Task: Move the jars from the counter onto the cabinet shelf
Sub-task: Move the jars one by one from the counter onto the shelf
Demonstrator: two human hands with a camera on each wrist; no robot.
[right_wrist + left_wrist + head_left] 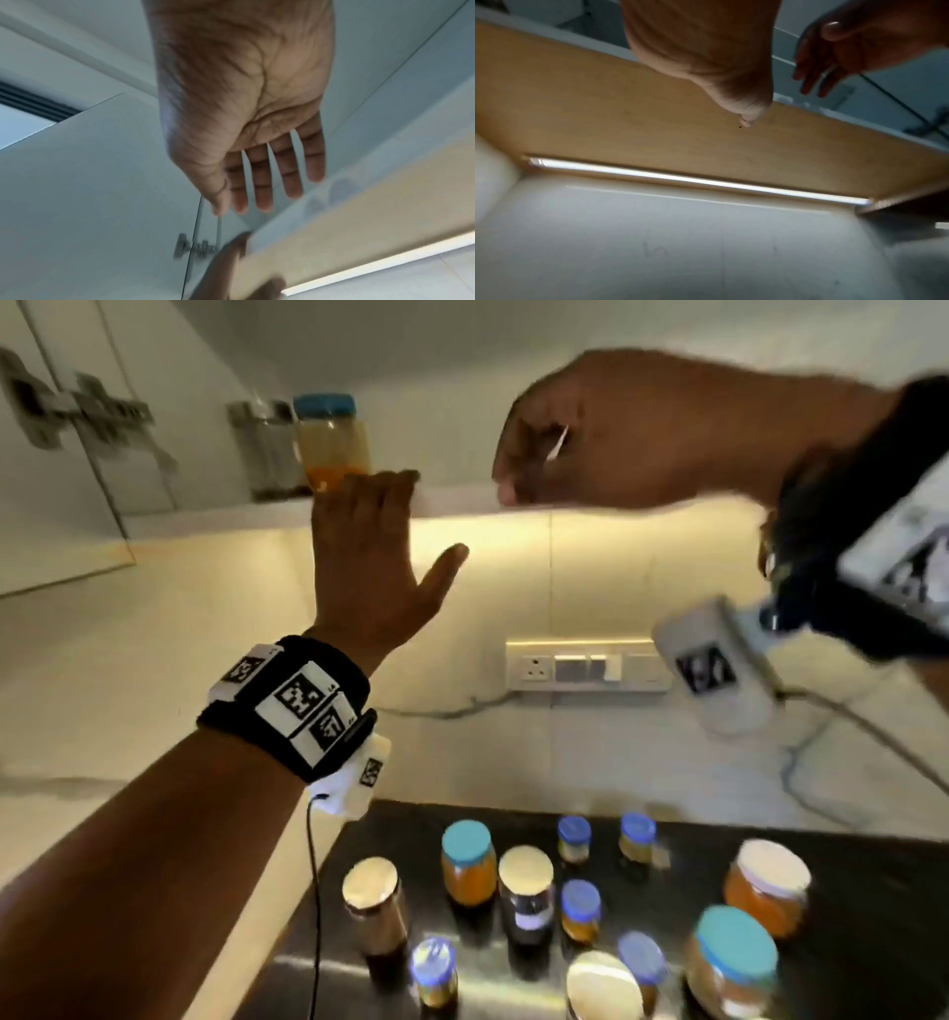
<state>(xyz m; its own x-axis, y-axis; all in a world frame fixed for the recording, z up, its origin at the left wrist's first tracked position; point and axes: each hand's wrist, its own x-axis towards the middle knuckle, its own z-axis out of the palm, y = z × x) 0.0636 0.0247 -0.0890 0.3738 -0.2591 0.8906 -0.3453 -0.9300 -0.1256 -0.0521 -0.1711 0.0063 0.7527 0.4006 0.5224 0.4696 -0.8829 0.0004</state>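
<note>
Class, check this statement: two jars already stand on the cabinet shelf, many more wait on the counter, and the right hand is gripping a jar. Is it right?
Not quite. The right hand holds nothing; the right wrist view shows its fingers straight and spread. The rest stands: two jars on the shelf, many more jars on the counter.

Motion blur smears the right hand (631, 428) at one o'clock; the left hand (367, 546) hides the base of the blue-lidded jar (331, 441) on the shelf; jars (603, 986) at six o'clock are cropped.
</note>
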